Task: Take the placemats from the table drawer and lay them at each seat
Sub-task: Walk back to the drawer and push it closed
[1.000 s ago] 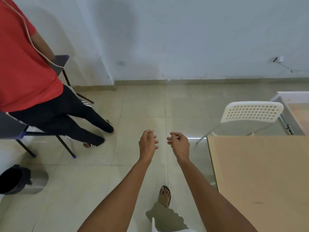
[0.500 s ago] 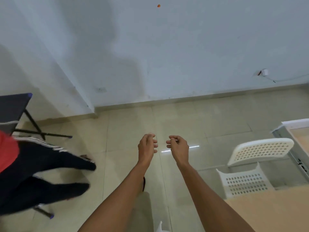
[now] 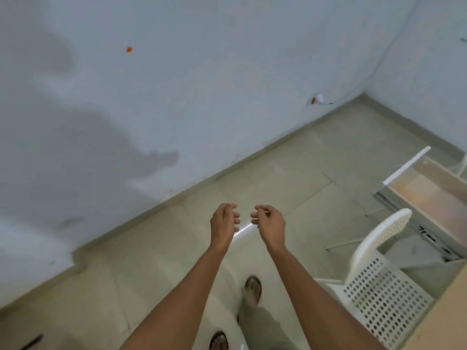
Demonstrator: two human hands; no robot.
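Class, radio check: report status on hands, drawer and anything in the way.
Left hand and right hand empty, fingers loosely curled. Drawer open at right, no placemats visible. White chair stands between person and drawer.

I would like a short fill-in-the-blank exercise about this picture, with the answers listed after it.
1. Both hands, the left hand and the right hand, hold ____.
2. The chair with many small holes is ____ in colour.
3. The drawer at the right stands ____.
4. The orange dot is on the ____.

Answers: nothing; white; open; wall
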